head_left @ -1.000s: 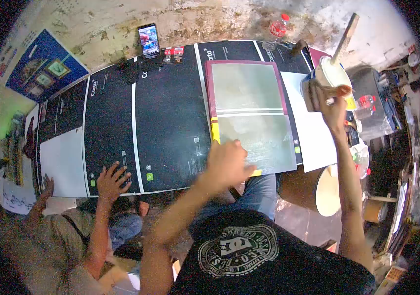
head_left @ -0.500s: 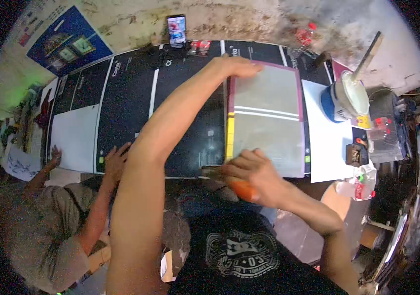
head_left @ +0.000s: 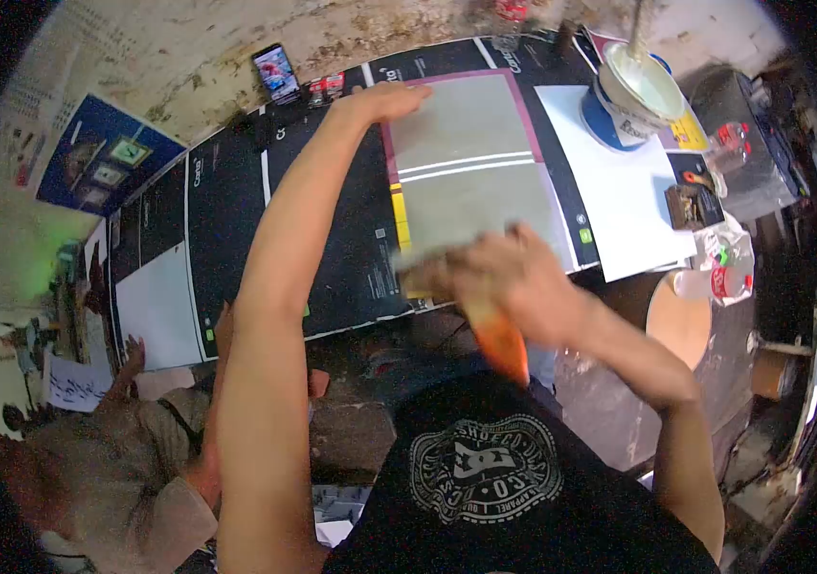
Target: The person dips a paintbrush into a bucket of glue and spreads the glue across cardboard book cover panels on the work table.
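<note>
A grey panel point(head_left: 470, 124) lies on the black table, edged with purple and yellow strips and crossed by two white lines. At its far left corner rests my left hand point(head_left: 391, 99), fingers stretched out over the edge. Over the near left part of the panel, my right hand point(head_left: 523, 287) is closed around a wide paintbrush point(head_left: 502, 346) with an orange handle. The brush head is smeared by motion, so whether it touches the panel I cannot tell.
A white sheet point(head_left: 571, 172) lies right of the panel, with a paint bucket point(head_left: 624, 113) on it. Plastic bottles point(head_left: 715, 284) stand farther right. A phone point(head_left: 278, 75) leans on the wall. At left, a co-worker's hand point(head_left: 131, 356) touches another white sheet point(head_left: 155, 311).
My view has shifted, so the table appears tilted and higher. The paintbrush has swung in my right hand, its handle now pointing more toward me. My left hand stays at the panel's far corner.
</note>
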A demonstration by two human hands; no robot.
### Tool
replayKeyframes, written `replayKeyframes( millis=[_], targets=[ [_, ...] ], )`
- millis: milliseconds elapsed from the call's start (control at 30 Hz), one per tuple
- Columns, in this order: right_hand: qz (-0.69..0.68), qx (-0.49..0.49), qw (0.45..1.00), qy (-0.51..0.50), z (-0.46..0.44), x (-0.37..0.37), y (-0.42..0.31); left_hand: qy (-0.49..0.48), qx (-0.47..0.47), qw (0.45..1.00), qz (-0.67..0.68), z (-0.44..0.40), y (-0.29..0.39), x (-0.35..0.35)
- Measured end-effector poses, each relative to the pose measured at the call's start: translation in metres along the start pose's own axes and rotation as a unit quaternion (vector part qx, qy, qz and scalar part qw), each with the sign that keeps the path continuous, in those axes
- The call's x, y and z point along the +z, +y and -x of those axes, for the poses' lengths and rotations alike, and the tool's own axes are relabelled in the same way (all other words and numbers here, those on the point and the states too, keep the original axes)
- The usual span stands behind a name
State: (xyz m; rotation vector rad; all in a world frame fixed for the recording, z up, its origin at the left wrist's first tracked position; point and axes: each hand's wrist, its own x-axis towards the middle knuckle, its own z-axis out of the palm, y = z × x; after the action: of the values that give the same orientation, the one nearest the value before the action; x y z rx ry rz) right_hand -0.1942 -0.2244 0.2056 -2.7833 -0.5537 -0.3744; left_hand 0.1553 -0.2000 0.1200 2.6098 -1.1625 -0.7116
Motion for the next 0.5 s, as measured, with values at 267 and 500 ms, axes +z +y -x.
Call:
replayKeyframes(
  millis=[267, 500],
  targets=[
    [-0.066, -0.077, 0.994, -0.029, 0.031, -0.001, -0.022, -0.038, -0.012, 0.998, -0.047, -0.003, 0.001, -0.011],
    [0.045, 0.043, 0.998, 0.016, 0.009, 0.043, 0.027, -0.056, -0.035, 0.997, -0.033, -0.001, 0.014, -0.011]
  ],
)
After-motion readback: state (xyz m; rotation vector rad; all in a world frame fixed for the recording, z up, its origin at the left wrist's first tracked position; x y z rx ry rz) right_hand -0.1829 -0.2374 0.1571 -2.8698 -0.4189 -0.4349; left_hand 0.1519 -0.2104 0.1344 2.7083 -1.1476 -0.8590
